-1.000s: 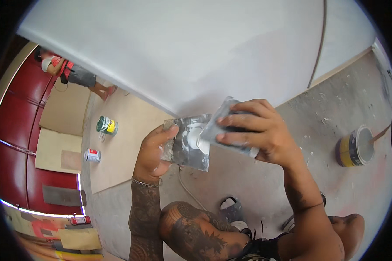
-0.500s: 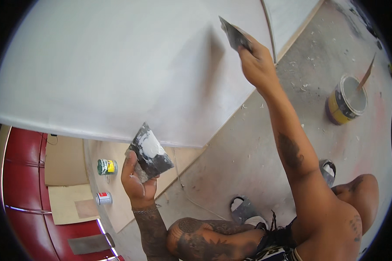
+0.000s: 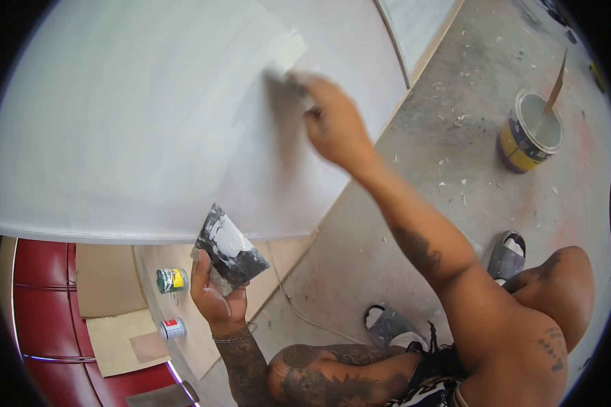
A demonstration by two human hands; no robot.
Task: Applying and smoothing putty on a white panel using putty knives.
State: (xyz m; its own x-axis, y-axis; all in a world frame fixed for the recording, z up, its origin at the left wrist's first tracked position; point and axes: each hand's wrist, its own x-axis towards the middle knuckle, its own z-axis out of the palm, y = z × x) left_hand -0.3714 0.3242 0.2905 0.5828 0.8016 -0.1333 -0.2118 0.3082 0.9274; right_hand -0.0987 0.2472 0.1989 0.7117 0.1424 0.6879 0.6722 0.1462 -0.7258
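My right hand (image 3: 336, 125) grips a putty knife (image 3: 278, 78), its dark blade smeared by motion against the large white panel (image 3: 149, 122). Just beyond the blade lies a pale yellowish streak of filler (image 3: 288, 49). Lower down, my left hand (image 3: 218, 295) is closed around a second, wide putty knife (image 3: 241, 264) with a dark, crusted blade. A mound of white filler (image 3: 225, 237) sits on that blade, close to the panel's lower edge. Some white residue marks my left fingers and palm.
On the concrete floor (image 3: 414, 224) at right stands an open bucket (image 3: 512, 146) with a stick (image 3: 557, 85) in it. A green-and-yellow can (image 3: 172, 280) and a smaller white-and-red can (image 3: 173, 329) stand on a board at left, near red padded upholstery (image 3: 44, 298). A cord (image 3: 305, 319) crosses the floor.
My right hand has swept left and down, bringing its putty knife onto the panel, where a pale filler streak now shows. My left hand still holds its loaded knife in nearly the same place.
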